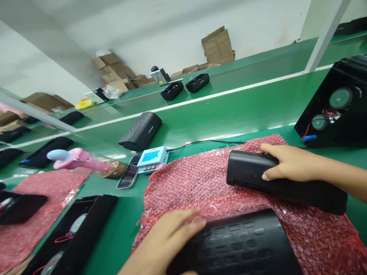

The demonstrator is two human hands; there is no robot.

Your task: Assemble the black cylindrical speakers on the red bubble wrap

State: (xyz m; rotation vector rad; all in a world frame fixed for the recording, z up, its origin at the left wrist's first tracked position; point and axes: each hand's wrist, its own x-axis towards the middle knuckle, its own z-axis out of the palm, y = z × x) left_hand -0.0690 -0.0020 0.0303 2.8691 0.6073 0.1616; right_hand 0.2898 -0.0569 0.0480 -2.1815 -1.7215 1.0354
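Note:
My right hand (282, 162) is closed over a long black speaker casing (246, 173), thumb on its near face and fingers across its top edge. That casing lies on red bubble wrap (183, 183). Closer to me, my left hand (169, 236), slightly blurred, grips the left end of another black casing (243, 240) with rows of raised oblong shapes on its face. Its fingers reach over the far edge, and part of the thumb shows at the bottom of the frame. The lower part of this casing is cut off by the frame.
A light-blue boxed device (151, 158) with a cable, a phone (129, 173) and a pink-topped bottle (94, 164) stand beyond the wrap. A finished-looking speaker (142, 130) lies behind them. Open housings with wires are at left (77, 229) and right (338, 103).

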